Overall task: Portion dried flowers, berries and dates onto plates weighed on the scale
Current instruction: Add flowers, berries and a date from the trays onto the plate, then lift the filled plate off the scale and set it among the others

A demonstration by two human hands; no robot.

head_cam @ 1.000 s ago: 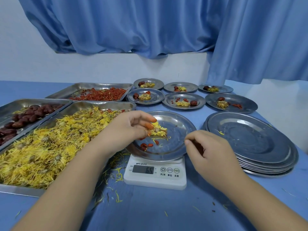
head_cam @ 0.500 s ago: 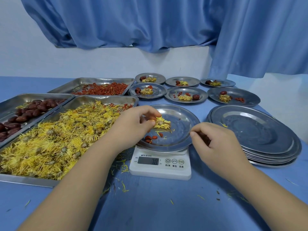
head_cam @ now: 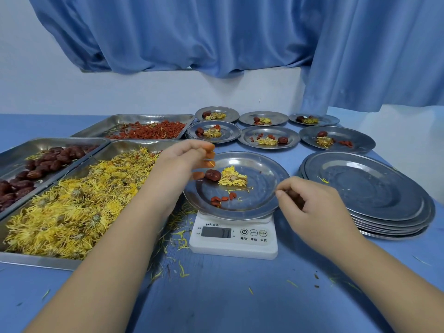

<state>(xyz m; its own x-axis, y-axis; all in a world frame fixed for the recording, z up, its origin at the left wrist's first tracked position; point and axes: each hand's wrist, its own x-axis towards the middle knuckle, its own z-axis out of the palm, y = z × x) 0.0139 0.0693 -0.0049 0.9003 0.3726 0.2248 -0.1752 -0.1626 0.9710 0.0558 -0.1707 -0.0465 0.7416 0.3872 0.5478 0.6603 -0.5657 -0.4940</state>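
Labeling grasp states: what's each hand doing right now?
Left hand: open, fingers spread above the date on the plate, holding nothing.
Right hand: curled shut on something small and dark; unidentifiable.

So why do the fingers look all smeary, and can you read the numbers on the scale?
Head view: the left hand is moving, so its fingertips blur above the date; the scale display is too soft and dim to read surely; the wide lens bends the edges.

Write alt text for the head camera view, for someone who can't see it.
A person's left hand hovers over a steel plate on a white scale, beside a date, dried yellow flowers and red berries. The right hand curls at the plate's rim.
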